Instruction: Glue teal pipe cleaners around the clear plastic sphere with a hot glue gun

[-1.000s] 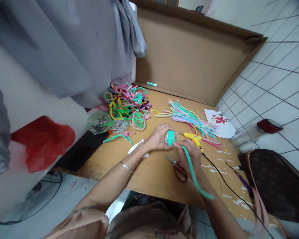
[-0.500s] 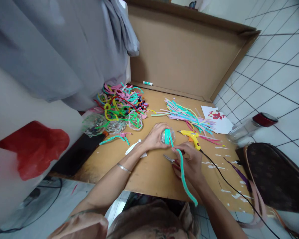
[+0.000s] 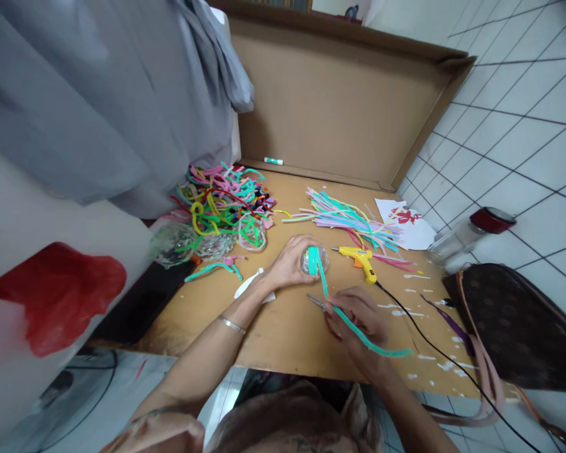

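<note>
My left hand [image 3: 290, 261] is closed round a small clear plastic ball [image 3: 315, 259] resting on the wooden table [image 3: 283, 327]. A teal pipe cleaner [image 3: 353, 327] is wrapped over the ball and trails back toward me. My right hand [image 3: 358, 321] lies just in front of the ball, fingers pinched on that teal pipe cleaner, and it rests over red-handled scissors [image 3: 317, 302] whose blades poke out to the left.
A yellow glue gun [image 3: 358, 258] with a black cord lies right of the ball. Piles of coloured pipe cleaners [image 3: 226, 204] and straight strips [image 3: 349, 220] lie behind. A glass jar [image 3: 466, 242] and brown bag [image 3: 514, 327] sit at the right; cardboard [image 3: 330, 107] stands behind.
My right hand has drawn back from the ball toward me and down over the scissors, pulling the teal pipe cleaner's loose tail out to the right. The left hand stays on the ball.
</note>
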Tool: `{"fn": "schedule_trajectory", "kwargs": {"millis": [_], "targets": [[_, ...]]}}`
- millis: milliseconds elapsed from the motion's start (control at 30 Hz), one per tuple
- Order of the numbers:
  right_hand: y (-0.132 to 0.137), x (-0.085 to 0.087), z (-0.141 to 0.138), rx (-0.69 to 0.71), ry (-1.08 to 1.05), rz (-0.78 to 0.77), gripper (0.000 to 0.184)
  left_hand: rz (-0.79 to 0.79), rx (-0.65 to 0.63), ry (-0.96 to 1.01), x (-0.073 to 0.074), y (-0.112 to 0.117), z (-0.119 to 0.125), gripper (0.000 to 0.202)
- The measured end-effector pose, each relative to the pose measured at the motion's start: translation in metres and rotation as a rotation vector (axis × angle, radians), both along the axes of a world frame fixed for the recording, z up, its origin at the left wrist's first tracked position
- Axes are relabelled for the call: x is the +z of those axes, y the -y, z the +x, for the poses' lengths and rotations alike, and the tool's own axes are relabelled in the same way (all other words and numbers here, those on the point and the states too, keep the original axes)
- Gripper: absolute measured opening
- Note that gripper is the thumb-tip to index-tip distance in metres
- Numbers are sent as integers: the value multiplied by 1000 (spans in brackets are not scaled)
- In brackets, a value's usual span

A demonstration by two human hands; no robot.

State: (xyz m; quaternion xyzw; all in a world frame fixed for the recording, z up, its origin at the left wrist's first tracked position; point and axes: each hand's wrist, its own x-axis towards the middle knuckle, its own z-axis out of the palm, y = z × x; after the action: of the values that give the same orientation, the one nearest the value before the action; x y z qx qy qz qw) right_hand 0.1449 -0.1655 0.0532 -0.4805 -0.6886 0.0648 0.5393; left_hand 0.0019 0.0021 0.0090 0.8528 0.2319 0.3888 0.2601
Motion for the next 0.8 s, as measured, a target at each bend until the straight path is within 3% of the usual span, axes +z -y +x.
{"fn": "schedule_trajectory", "kwargs": {"millis": [233, 500, 600, 733, 800], "targets": [[14, 4, -5, 53, -45, -30, 17, -14, 3, 7, 0, 1, -2, 69], [18, 34, -10, 191, -38, 13, 24, -28, 6, 0, 0, 0, -3, 70], [9, 50, -11, 187, -151, 10, 19, -11, -5, 6, -1, 0, -3, 68], [-20, 74, -9, 49, -323, -5, 7, 5, -5, 8, -2, 0, -3, 67], [-40, 85, -7, 29, -394, -51, 14, 2, 5, -8, -3, 0, -3, 68]]}}
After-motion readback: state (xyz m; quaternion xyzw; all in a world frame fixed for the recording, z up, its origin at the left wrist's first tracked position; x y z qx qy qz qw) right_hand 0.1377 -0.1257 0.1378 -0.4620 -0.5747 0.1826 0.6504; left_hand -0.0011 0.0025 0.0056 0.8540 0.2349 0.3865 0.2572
